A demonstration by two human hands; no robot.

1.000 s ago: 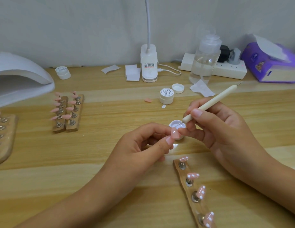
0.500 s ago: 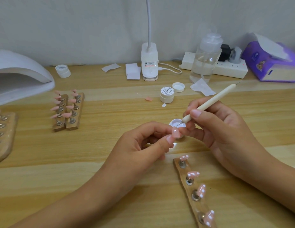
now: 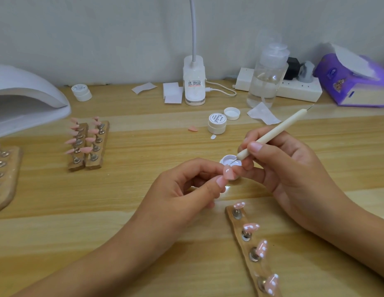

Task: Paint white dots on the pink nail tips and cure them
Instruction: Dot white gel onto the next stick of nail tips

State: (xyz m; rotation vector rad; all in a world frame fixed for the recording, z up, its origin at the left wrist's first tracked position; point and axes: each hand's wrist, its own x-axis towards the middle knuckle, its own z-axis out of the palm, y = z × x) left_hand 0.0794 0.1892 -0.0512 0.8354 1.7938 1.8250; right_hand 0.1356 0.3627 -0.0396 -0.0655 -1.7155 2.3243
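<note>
My left hand (image 3: 182,189) pinches a pink nail tip (image 3: 228,175) between thumb and forefinger at the table's middle. My right hand (image 3: 289,174) holds a cream dotting pen (image 3: 272,133) like a pencil. Its metal point dips into a small open pot of white paint (image 3: 226,162) just behind the held tip. In front of my hands lies a wooden holder strip (image 3: 243,249) carrying several pink tips with white dots. Two more wooden holders (image 3: 88,146) with plain pink tips stand at the left.
A white curing lamp (image 3: 26,99) sits at the far left, with another holder (image 3: 4,176) below it. Behind are a closed pot (image 3: 216,123), a loose lid (image 3: 232,113), a desk lamp base (image 3: 194,86), a clear pump bottle (image 3: 266,80), a power strip (image 3: 298,88) and a purple tissue pack (image 3: 354,80).
The pen's point has dipped a little lower into the white paint pot. My left hand keeps the pink tip almost still.
</note>
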